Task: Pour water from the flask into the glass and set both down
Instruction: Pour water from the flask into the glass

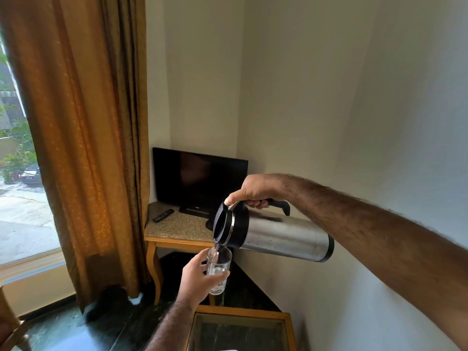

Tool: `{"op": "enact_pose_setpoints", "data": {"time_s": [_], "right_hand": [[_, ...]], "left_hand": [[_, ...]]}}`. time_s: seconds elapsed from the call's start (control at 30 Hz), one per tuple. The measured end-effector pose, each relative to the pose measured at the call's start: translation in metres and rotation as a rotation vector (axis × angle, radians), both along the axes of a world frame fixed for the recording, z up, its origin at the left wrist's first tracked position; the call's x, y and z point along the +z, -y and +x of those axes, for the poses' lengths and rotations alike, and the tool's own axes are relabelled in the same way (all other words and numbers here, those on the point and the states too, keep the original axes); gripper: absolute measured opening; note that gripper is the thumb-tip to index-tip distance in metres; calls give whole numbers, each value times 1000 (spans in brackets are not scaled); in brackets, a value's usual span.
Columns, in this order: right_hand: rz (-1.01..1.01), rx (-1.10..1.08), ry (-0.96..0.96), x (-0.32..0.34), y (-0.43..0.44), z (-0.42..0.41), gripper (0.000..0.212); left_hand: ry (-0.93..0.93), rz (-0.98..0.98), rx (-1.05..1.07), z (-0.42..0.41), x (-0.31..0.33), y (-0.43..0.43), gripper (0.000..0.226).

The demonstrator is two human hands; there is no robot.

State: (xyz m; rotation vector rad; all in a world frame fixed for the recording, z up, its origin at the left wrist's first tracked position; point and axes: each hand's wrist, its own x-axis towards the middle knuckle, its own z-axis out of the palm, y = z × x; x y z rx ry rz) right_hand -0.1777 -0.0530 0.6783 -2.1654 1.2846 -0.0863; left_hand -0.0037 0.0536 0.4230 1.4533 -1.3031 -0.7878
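The flask (278, 235) is tipped nearly level in mid-air, its black lid end low and just above the rim of the glass (218, 269). A thin stream of water runs from the spout into the glass, which looks roughly a third full, though the clear sides make the level hard to read. The right hand (255, 192) is wrapped around the flask's black handle, with the thumb pressed on the lever at the lid. The left hand (196, 277) is wrapped around the glass from the left side and holds it up in the air, over the dark floor and beyond the near edge of a wooden table with a glass top (288, 323).

The pouring step is under way, and neither of the 2 things has been set down. The next move, as I judge it, calls for tilting the flask back upright once the glass is full enough, then lowering both onto a flat surface, most likely the near table.

Behind them a dark television (197, 178) and a remote (163, 215) sit on a stone-topped corner stand (172, 229). The small logo under the screen is too blurred to read.
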Motion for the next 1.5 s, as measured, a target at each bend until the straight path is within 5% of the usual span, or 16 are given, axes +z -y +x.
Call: {"op": "enact_pose_setpoints", "data": {"time_s": [0.13,0.53,0.83,1.5], "right_hand": [[-40,-20,-18,0,2,0,67],[-56,-22,-40,1,-1,-2,73],[-23,14,-12,4,-3,-1,37],[-21,40,-18,1,-4,1,32]], "left_hand": [[11,6,14,0,-1,1,75],[-2,6,22,-2,-1,2,76],[7,-19,31,-2,-2,-1,67],[16,10,46,-1,-4,-6,70]]}}
